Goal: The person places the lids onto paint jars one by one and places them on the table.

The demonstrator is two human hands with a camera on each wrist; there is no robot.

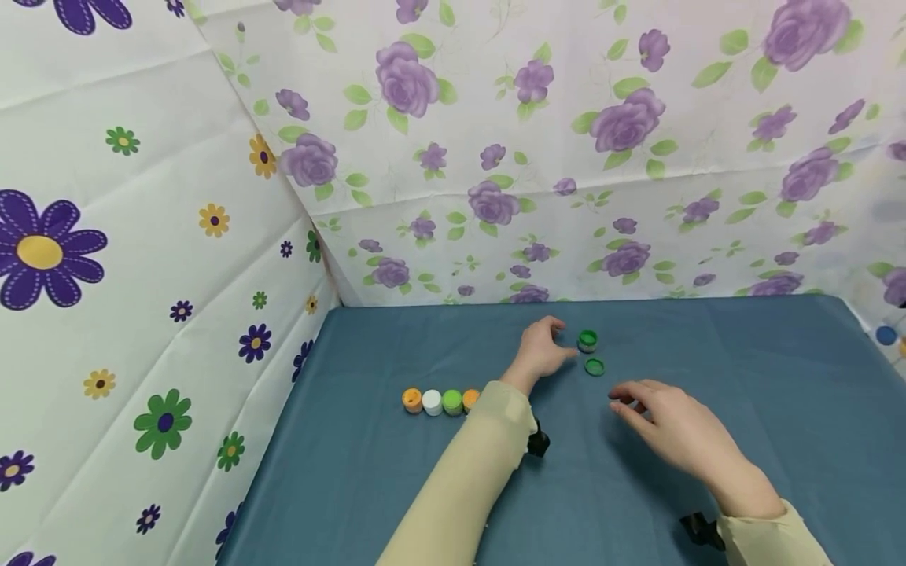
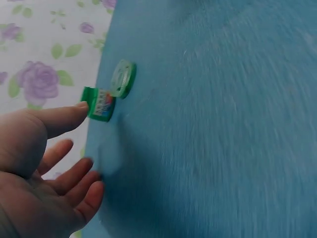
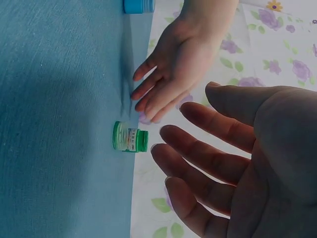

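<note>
A small jar with a green rim [image 1: 587, 341] stands upright on the blue cloth, a printed label on its side [image 2: 102, 103]. Just in front of it lies a round green lid [image 1: 594, 367], off the jar. My left hand [image 1: 541, 350] is left of the jar, thumb stretched toward it and fingers loosely bent, holding nothing. Whether the thumb touches the jar I cannot tell. My right hand [image 1: 672, 424] hovers to the right and nearer me, fingers relaxed and slightly bent, with nothing in it. In the right wrist view the jar [image 3: 132, 140] is beyond its fingertips.
Left of my left forearm is a row of small jars: orange [image 1: 412, 400], white [image 1: 432, 402], light green [image 1: 452, 402] and orange [image 1: 471, 399]. The sleeve may hide more. A blue jar [image 3: 139, 6] shows in the right wrist view. Flowered cloth [image 1: 495, 196] hangs behind the table.
</note>
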